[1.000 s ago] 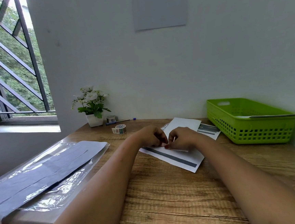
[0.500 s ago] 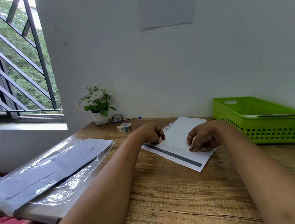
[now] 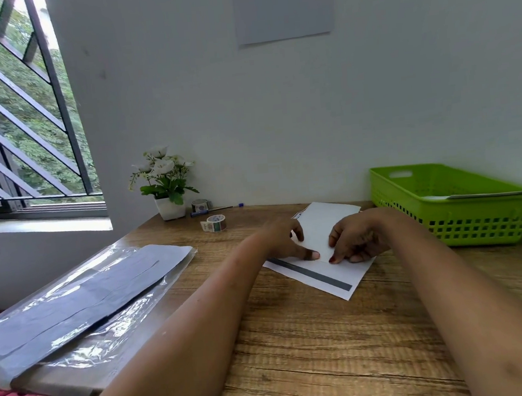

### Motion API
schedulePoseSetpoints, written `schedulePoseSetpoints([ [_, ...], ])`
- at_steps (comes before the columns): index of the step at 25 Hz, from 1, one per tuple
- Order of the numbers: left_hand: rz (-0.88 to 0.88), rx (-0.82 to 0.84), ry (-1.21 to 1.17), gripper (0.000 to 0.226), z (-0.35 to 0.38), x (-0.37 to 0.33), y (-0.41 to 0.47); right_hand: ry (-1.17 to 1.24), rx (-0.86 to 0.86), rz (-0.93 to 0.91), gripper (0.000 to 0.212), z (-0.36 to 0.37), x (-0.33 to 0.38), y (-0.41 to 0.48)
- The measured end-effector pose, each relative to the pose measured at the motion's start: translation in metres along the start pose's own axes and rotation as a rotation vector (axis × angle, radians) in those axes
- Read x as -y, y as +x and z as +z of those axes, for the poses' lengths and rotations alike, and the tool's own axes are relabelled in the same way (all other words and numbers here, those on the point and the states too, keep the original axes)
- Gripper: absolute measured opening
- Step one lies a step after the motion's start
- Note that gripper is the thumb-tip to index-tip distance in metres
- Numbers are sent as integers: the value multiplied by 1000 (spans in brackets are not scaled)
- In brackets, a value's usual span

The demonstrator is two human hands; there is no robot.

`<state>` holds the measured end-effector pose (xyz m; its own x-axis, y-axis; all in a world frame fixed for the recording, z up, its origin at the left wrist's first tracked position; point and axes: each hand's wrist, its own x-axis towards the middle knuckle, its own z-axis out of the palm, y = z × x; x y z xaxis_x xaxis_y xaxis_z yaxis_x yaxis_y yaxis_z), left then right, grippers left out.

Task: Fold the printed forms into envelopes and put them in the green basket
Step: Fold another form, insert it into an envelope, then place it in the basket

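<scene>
Head view: one wide-angle look forward and down over a wooden worktop (image 3: 313,344) set against a pale wall.
Landmark: the green basket (image 3: 453,209) stands at the right back of the worktop, against the wall.
Basket contents: a flat pale sheet lies inside, its edge showing at the right rim; what it is cannot be told.
Printed form (image 3: 323,271): white paper with a dark stripe near its near edge, flat on the worktop just left of the green basket; its far part is folded over toward the person.
Left hand (image 3: 284,241): on the form's left side, left of the green basket, fingers curled and thumb flat on the folded flap; it presses down, gripping nothing.
Right hand (image 3: 356,241): between the left hand and the green basket, fingers bent, tips pressing the flap's near edge onto the sheet; it holds nothing closed in it.
Tape roll (image 3: 215,223): well left of the green basket, beyond the left hand.
Flower pot (image 3: 169,206): white, with white blooms, at the worktop's far left corner; a second small roll and a pen lie beside it.
Plastic sleeve (image 3: 82,295): clear, holding grey sheets, at the left edge, farthest from the green basket.
</scene>
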<state>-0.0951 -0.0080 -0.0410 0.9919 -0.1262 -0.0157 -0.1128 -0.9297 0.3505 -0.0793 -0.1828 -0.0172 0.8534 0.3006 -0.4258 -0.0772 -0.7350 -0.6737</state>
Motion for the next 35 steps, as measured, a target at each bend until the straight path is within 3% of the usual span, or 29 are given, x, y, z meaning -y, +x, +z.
schedulePoseSetpoints([
  [8,-225,70,56,61,-25,30,-3,32,3,-5,29,0,-2,0],
  [13,-289,95,99,52,-31,33,-4,36,15,1,30,0,-1,-1],
  [18,-300,18,12,37,-30,38,-3,31,13,7,32,-1,-2,0],
  [25,-353,6,55,74,-17,10,-6,1,-1,-10,33,-1,-4,0],
  [28,-377,7,-119,55,-18,11,-8,-30,-18,-37,36,-1,-4,1],
  [31,-278,-186,-432,39,-15,8,-9,-116,-75,-146,53,5,-1,2],
  [33,-125,-450,-544,21,-16,6,-10,-166,-152,-270,66,10,0,6],
  [35,54,-726,-535,7,-23,4,-13,-62,-230,-369,68,14,1,8],
])
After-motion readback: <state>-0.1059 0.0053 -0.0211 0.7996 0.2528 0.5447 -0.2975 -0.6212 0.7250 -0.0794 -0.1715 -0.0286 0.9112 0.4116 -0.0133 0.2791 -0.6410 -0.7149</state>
